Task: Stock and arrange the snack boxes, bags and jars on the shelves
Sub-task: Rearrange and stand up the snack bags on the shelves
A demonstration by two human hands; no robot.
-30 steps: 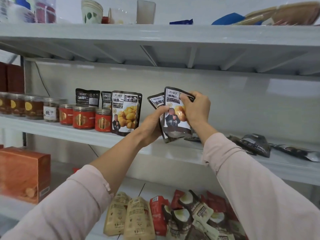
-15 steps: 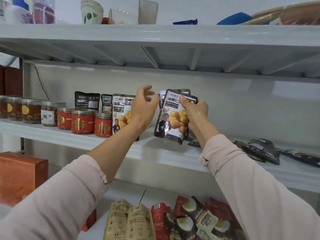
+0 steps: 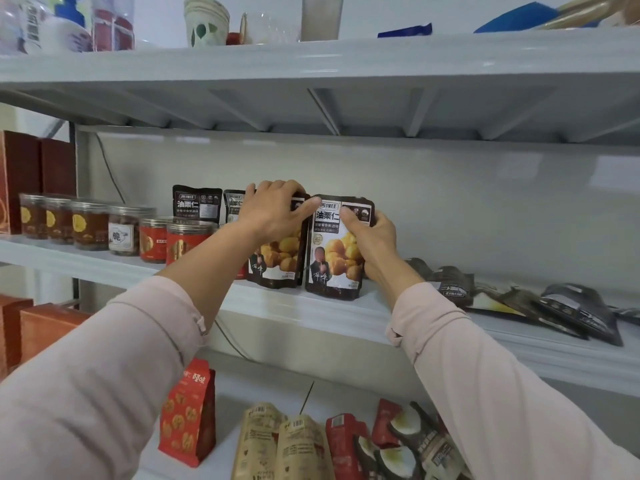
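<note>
**Q:** Where is the chestnut bag?
**A:** The chestnut bag (image 3: 334, 258) stands upright on the middle shelf (image 3: 311, 315), at the centre of the frame. Its base sits on the shelf surface near the front edge.

**Q:** What is the right hand doing?
**A:** The right hand (image 3: 372, 237) clamps the right edge of the chestnut bag. The thumb lies across the front face near the top, and the fingers wrap behind.

**Q:** And the left hand?
**A:** The left hand (image 3: 273, 209) sits over the top of the neighbour bag (image 3: 277, 259), which stands upright just left of the chestnut bag. The fingers curl over its top edge. The thumb reaches right to the upper left corner of the chestnut bag. Whether the two bags touch cannot be told.

**Q:** What else is on that shelf?
**A:** Left of centre is a row of jars (image 3: 154, 240). Behind them, rear bags (image 3: 197, 204) stand against the back wall. At the right of the frame, flat bags (image 3: 568, 306) lie on their sides.

**Q:** What is on the shelf below?
**A:** At the bottom of the frame are a red bag (image 3: 188, 414) and tan bags (image 3: 280, 448).
</note>
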